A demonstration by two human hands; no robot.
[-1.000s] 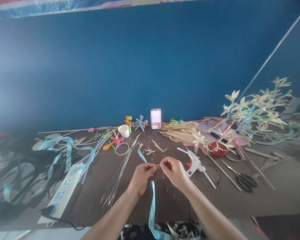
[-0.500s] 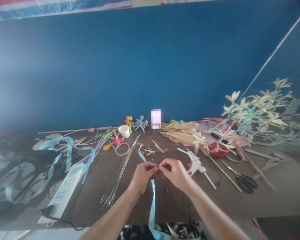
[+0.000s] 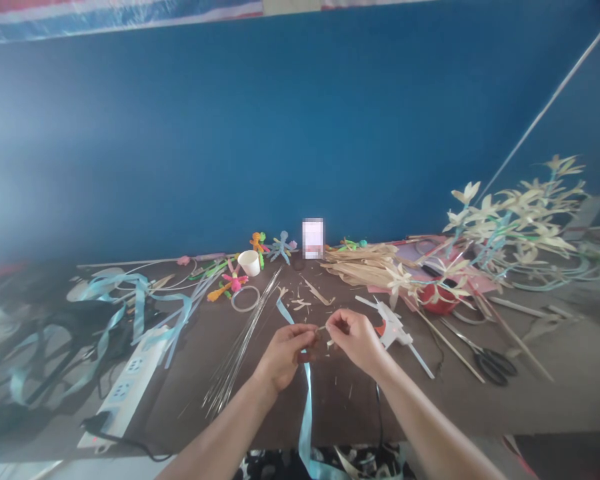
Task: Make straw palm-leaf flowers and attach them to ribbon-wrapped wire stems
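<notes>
My left hand (image 3: 286,352) and my right hand (image 3: 354,339) meet above the middle of the table, both closed in a pinch. A short, thin, pale strip (image 3: 322,327) spans the small gap between their fingertips; its kind is too small to make out. Light blue ribbon (image 3: 306,407) passes under my left hand and hangs over the table's front edge. Whether my left hand touches the ribbon I cannot tell. Dried husk scraps (image 3: 300,305) lie beyond my hands. Just right of my right hand rests a white glue gun (image 3: 394,327) with an orange trigger.
Metal wires (image 3: 237,353) lie left of my left arm, beside a power strip (image 3: 125,390). Farther back are a paper cup (image 3: 249,264), a tape ring (image 3: 245,299) and dried husks (image 3: 360,263). To the right lie scissors (image 3: 487,360) and pale husk flowers (image 3: 515,213).
My fingertips have drawn slightly apart, my right hand shifting a little right and up. The thin pale strip now shows between them.
</notes>
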